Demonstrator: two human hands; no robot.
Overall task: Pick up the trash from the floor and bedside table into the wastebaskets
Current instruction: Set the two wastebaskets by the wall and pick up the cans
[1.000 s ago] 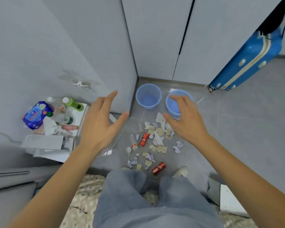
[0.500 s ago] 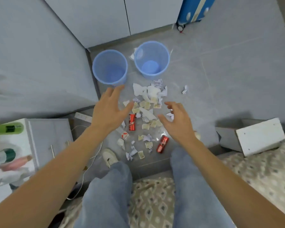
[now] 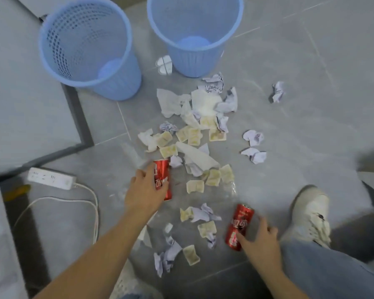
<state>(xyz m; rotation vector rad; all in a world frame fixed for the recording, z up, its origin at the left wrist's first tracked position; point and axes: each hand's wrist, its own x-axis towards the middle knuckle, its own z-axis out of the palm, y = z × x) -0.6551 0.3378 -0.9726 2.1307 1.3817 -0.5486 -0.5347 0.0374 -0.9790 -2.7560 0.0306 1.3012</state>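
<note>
Two empty blue wastebaskets stand on the grey floor, one on the left (image 3: pixel 44 61) and one on the right (image 3: pixel 194 59). In front of them lies a scatter of white tissues (image 3: pixel 171 102), crumpled lilac paper (image 3: pixel 253 137) and yellowish wrappers (image 3: pixel 213 176). Two red cans lie in the litter. My left hand (image 3: pixel 141 194) is curled around the left can (image 3: pixel 162 171), fingers over its side. My right hand (image 3: pixel 260 241) holds the near end of the right can (image 3: pixel 241 219) between thumb and fingers. Both cans still rest on the floor.
A white power strip (image 3: pixel 52 178) with its cable (image 3: pixel 91 197) lies on the floor at left, beside a grey cabinet corner (image 3: pixel 78 117). My white shoe (image 3: pixel 311 214) is planted right of the right can. One lilac paper ball (image 3: pixel 277 91) lies apart at the far right.
The view has dropped close to the floor. Both hands, open and hovering before, have come down onto the two red cans and closed on them.
</note>
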